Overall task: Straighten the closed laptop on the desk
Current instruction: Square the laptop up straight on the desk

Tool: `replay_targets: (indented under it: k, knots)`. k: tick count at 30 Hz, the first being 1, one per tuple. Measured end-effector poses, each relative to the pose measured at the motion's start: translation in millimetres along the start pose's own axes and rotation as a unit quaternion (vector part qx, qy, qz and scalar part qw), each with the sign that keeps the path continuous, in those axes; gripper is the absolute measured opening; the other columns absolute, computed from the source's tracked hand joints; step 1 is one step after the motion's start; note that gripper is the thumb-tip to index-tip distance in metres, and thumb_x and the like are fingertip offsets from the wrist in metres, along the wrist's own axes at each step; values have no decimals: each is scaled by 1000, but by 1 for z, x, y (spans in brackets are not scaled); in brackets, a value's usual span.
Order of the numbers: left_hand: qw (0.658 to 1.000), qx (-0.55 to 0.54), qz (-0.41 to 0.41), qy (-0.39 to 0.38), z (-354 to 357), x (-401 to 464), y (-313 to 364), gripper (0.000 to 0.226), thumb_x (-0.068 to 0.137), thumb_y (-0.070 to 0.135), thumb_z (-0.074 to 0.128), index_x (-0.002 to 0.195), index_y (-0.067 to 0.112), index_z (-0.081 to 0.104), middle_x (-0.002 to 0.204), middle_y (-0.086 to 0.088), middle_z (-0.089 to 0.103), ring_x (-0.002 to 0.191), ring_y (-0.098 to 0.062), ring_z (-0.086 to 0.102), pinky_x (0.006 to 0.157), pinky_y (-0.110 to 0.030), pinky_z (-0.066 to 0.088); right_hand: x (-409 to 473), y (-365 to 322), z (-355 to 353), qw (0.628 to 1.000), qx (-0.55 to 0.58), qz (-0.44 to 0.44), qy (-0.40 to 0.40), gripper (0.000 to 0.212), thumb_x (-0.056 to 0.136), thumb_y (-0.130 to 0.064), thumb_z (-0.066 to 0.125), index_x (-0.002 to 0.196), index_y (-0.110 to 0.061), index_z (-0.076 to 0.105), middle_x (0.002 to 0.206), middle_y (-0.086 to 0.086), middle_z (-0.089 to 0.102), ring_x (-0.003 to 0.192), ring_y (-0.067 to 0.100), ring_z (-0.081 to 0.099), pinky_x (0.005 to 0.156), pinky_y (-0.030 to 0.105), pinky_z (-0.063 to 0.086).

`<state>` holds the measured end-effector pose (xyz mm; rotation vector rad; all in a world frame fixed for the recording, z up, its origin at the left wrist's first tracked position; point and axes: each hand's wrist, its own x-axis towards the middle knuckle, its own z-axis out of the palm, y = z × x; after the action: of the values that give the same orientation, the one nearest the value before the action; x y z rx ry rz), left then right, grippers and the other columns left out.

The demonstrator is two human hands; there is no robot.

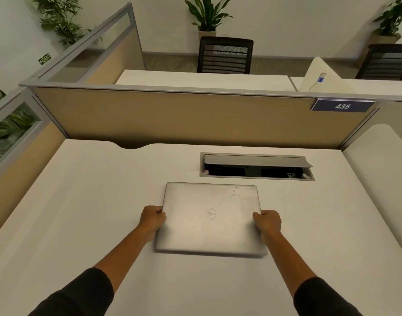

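The closed silver laptop (211,218) lies lid-up in the middle of the white desk (81,201), and the person has it by both short sides — the left hand (152,218) curled around the edge at nine o'clock, the right hand (267,222) curled around the edge at three o'clock, each fist closed snugly on the casing with the thumbs riding on top. Whether the machine is bearing fully on the desk or lifted a touch I cannot tell; a thin shadow runs under its near edge. Its far edge runs close to parallel with the open cable box (257,166) set into the desktop at one o'clock, and with the beige partition (172,115) at twelve o'clock beyond, so to my eye the squaring-up is nearly finished — perhaps a faint twist is left, the near edge dipping slightly toward five o'clock, though the wide lens may account for that. What looks to remain is a last small nudge, if any, and then letting go with both hands.
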<state>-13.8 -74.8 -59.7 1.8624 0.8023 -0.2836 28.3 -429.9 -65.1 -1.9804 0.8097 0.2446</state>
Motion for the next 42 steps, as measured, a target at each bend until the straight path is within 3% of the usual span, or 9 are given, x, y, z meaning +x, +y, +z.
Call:
replay_targets:
  k: [6,11,15,21,26,31,37,42]
  knots:
    - [1000,21,-2,2,0,3,3,17,94,-3,55,87,11,62,94,-9,60,91,-22,55,82,-31,42,-1,-1,2,1000,-9,-2,6,23,92,-12,65,92,8,76,94,22,76,90,41,73,85,45,61]
    - [999,32,-1,-1,1,3,4,17,94,-3,54,87,10,63,94,-11,61,91,-23,57,81,-31,42,-3,0,3,999,-29,-12,14,25,92,-12,64,72,3,67,77,18,68,74,37,66,80,44,59]
    - [999,32,0,3,1,3,4,17,95,-2,55,88,11,63,97,-9,62,95,-23,58,85,-30,43,-3,1,4,999,-31,-13,11,26,92,-12,64,89,12,74,91,24,75,88,42,73,82,43,60]
    - [1000,19,-9,10,2,3,1,18,96,-1,55,91,6,70,107,-18,71,99,-30,64,86,-30,45,-4,-1,6,999,-42,-10,12,25,93,-14,64,92,9,74,95,23,76,90,40,73,85,44,61]
    - [1000,14,-3,17,2,1,0,30,96,0,56,75,20,63,102,-10,67,97,-27,61,89,-30,46,-3,-1,7,999,-49,-12,14,25,95,-16,64,98,7,74,99,21,75,93,40,73,89,44,61]
    - [1000,10,-5,22,3,0,-2,37,96,-1,56,68,23,59,99,-8,64,95,-26,59,87,-30,45,-2,0,8,998,-53,-11,17,25,96,-16,64,99,7,74,100,21,75,94,39,73,86,40,59]
    - [1000,13,-6,13,3,1,-3,18,95,-1,55,85,10,65,96,-11,64,91,-24,58,83,-31,43,0,0,9,998,-54,-11,15,26,96,-18,65,102,6,74,104,20,76,99,40,73,88,40,59]
    - [1000,16,-3,14,3,1,-3,16,96,0,54,86,10,62,95,-10,61,91,-23,55,83,-30,41,1,2,9,998,-57,-13,15,26,95,-18,65,104,5,73,106,20,75,100,40,72,88,40,58]
